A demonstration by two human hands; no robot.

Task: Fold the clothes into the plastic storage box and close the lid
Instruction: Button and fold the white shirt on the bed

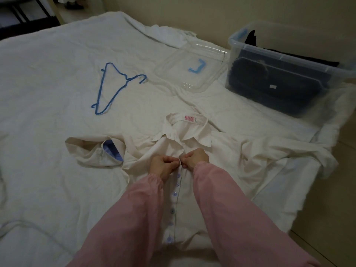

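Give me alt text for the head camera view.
The left hand and right hand pinch the front of a cream shirt spread on a bed. Beyond lie a blue hanger, a clear lid and an open box of dark clothes.

Leaves the print on the collar label too small to read; hides the shirt hem partly beneath pink sleeves; crops the storage box at right.
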